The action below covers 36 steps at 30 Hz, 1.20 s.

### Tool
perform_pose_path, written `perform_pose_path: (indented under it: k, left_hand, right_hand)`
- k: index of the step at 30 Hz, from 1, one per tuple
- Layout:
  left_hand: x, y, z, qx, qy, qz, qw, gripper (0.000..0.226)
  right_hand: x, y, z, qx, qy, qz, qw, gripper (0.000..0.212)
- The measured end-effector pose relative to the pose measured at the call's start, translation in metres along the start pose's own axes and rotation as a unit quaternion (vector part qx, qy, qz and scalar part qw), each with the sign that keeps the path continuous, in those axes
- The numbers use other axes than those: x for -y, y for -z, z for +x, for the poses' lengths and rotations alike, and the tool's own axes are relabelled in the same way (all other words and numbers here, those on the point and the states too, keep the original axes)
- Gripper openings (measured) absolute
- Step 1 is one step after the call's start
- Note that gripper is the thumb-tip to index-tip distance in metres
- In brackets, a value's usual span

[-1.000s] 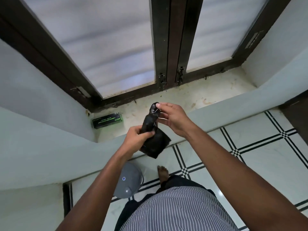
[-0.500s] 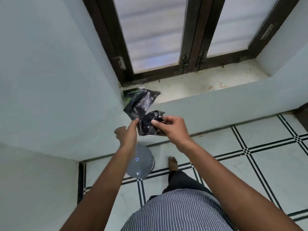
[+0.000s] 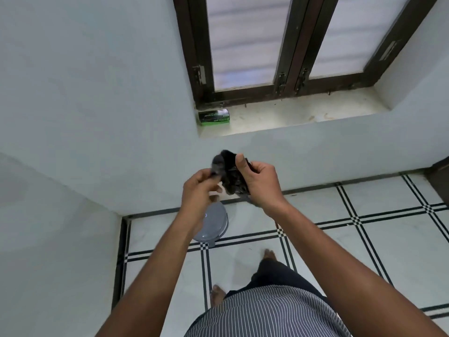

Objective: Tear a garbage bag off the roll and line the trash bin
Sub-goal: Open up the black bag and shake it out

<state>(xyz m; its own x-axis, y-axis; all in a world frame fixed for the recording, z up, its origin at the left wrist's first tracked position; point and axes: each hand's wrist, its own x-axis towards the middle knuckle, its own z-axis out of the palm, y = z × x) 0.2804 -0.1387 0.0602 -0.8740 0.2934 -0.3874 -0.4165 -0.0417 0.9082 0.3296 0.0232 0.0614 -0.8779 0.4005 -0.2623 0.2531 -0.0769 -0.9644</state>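
Note:
A crumpled black garbage bag [image 3: 229, 173] is bunched between both hands at chest height, in front of the wall under the window. My left hand [image 3: 198, 190] pinches its left edge, blurred by motion. My right hand [image 3: 260, 183] grips the right side, thumb up against the plastic. Below my left wrist a grey round trash bin [image 3: 215, 227] with its lid shut stands on the floor in the corner, partly hidden by my forearm. The green and black bag box [image 3: 213, 117] lies at the left end of the window sill.
A deep window sill [image 3: 303, 113] runs under the dark-framed window [image 3: 286, 45]. White walls close the left side and corner. The floor [image 3: 388, 239] has white tiles with black lines. My bare feet stand behind the bin.
The view has pulled back and shifted left from the window. The bag came down from sill height and is now more bunched between both hands, left hand moving.

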Motion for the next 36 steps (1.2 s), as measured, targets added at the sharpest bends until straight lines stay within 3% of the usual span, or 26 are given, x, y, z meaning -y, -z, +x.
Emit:
perform_pose_path:
  k: [2, 3, 4, 7, 9, 10, 12, 14, 16, 19, 23, 28, 31, 36]
  left_hand:
    - [-0.004, 0.006, 0.002, -0.068, 0.057, -0.149, 0.985, 0.009]
    - [-0.007, 0.010, 0.005, -0.112, 0.067, -0.166, 0.977, 0.015]
    - [-0.009, 0.013, 0.006, -0.151, 0.065, -0.148, 0.975, 0.019]
    - [-0.014, 0.005, 0.003, -0.238, 0.017, -0.055, 0.969, 0.019]
    - [-0.014, -0.009, -0.002, -0.283, -0.051, -0.003, 0.958, 0.026]
    - [-0.014, -0.017, -0.005, -0.282, -0.097, 0.041, 0.954, 0.026]
    - [-0.014, -0.036, -0.012, -0.206, -0.135, 0.121, 0.961, 0.037]
    - [-0.014, -0.053, -0.018, -0.101, -0.102, 0.153, 0.978, 0.047]
    - [-0.013, -0.064, -0.020, -0.047, -0.088, 0.141, 0.985, 0.037]
    - [-0.011, -0.068, -0.016, -0.034, -0.076, 0.092, 0.992, 0.024]
    - [-0.007, -0.071, -0.014, -0.045, -0.036, 0.028, 0.998, 0.031]
    - [-0.010, -0.058, -0.014, -0.095, 0.045, -0.193, 0.976, 0.020]
    - [-0.012, -0.052, -0.019, -0.126, 0.011, -0.091, 0.988, 0.026]
    - [-0.020, -0.071, -0.030, -0.015, -0.027, 0.055, 0.998, 0.044]
  right_hand:
    - [-0.001, 0.010, -0.002, 0.029, 0.003, -0.009, 1.000, 0.095]
    - [-0.001, 0.015, -0.002, 0.047, 0.003, -0.017, 0.999, 0.097]
    - [-0.001, 0.019, -0.002, 0.064, -0.002, -0.024, 0.998, 0.090]
    - [0.004, 0.028, -0.002, 0.089, -0.025, -0.036, 0.995, 0.042]
    - [0.007, 0.034, -0.001, 0.079, -0.010, -0.032, 0.996, 0.033]
    - [0.008, 0.037, -0.001, 0.072, 0.003, -0.029, 0.997, 0.032]
    - [0.010, 0.044, 0.001, 0.074, 0.013, -0.010, 0.997, 0.029]
    - [0.012, 0.050, 0.000, 0.098, -0.005, 0.023, 0.995, 0.023]
    - [0.011, 0.057, 0.000, 0.112, -0.032, 0.050, 0.992, 0.018]
    - [0.011, 0.065, 0.000, 0.080, -0.060, 0.082, 0.992, 0.019]
    - [0.012, 0.067, 0.000, -0.003, -0.073, 0.131, 0.989, 0.035]
    - [0.017, 0.072, 0.008, -0.012, -0.152, 0.226, 0.962, 0.029]
    - [0.018, 0.072, 0.008, 0.007, -0.131, 0.195, 0.972, 0.031]
    - [0.022, 0.052, -0.002, 0.075, -0.084, 0.168, 0.979, 0.059]
